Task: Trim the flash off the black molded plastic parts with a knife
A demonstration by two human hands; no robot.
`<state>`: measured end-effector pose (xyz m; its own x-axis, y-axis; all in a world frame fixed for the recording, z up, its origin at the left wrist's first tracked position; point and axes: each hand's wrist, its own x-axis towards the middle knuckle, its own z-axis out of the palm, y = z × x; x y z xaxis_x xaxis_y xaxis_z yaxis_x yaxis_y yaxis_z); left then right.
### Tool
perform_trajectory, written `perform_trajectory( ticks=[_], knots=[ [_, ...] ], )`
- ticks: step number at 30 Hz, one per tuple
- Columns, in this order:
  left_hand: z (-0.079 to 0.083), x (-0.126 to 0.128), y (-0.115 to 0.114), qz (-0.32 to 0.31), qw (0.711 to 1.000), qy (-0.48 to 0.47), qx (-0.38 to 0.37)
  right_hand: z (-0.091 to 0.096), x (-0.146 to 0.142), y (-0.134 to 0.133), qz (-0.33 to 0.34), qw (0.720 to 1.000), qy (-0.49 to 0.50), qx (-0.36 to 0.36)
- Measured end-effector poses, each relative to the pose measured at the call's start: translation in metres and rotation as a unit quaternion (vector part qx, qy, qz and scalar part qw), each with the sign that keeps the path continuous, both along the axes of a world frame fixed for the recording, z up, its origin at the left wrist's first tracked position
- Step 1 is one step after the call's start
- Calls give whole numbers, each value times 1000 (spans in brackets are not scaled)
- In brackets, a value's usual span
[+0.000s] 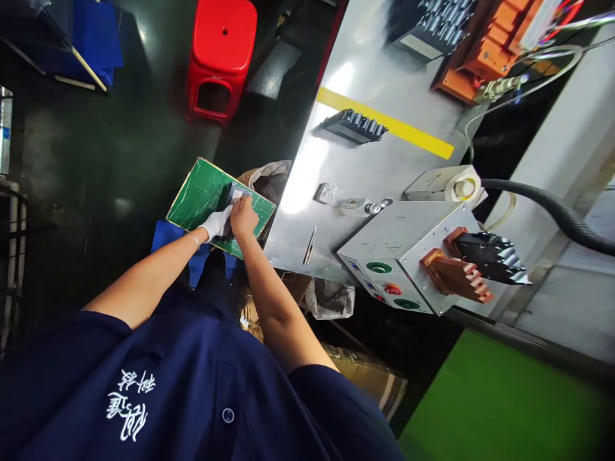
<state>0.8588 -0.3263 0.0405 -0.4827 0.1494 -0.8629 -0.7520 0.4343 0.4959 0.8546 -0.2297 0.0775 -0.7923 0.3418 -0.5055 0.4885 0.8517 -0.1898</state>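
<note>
A dark grey block [229, 194] with a pale patch on top rests over a scratched green board [195, 195], low in front of me. My left hand [216, 224], in a white glove, is closed around the near side of the block. Bare and curled, my right hand [244, 218] presses its fingers together on the block's pale top. Whether a small thing sits between those fingertips is hidden. Part of the block is covered by both hands.
On the steel table [300, 224] to the right lie a black ribbed part [353, 126], tweezers [311, 246] and a crumpled white piece [327, 193]. A grey control box [384, 246] with copper jaws stands beyond. A red stool [225, 35] stands ahead.
</note>
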Motion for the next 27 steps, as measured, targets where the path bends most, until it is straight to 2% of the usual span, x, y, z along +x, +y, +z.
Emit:
perform_trajectory(
  ticks=[3, 5, 8, 10, 12, 17, 19, 21, 25, 27],
  knots=[
    [6, 2, -1, 11, 1000, 4, 0, 6, 1, 12, -24, 999, 25, 7],
    [8, 5, -2, 19, 1000, 9, 1, 14, 25, 11, -14, 999, 29, -2],
    [8, 8, -3, 30, 1000, 11, 1, 25, 73, -3, 21, 1000, -5, -20],
    [5, 10, -4, 35, 999, 9, 2, 28, 91, -14, 33, 999, -36, -17],
    [1, 11, -4, 40, 999, 9, 4, 27, 82, -19, 37, 998, -54, -7],
    [-4, 13, -2, 49, 999, 17, 4, 17, -14, -2, 38, 998, -36, 23],
    [-2, 13, -2, 46, 999, 17, 5, 19, -28, 3, 47, 998, -31, 27],
    [1, 12, -3, 42, 999, 16, 8, 27, -11, 0, 62, 997, -43, 20],
    [3, 13, -4, 41, 999, 9, 22, 36, 48, -14, 86, 993, -81, 8],
    [2, 13, -4, 46, 999, -3, 28, 34, 47, -15, 87, 993, -79, 8]
  ],
)
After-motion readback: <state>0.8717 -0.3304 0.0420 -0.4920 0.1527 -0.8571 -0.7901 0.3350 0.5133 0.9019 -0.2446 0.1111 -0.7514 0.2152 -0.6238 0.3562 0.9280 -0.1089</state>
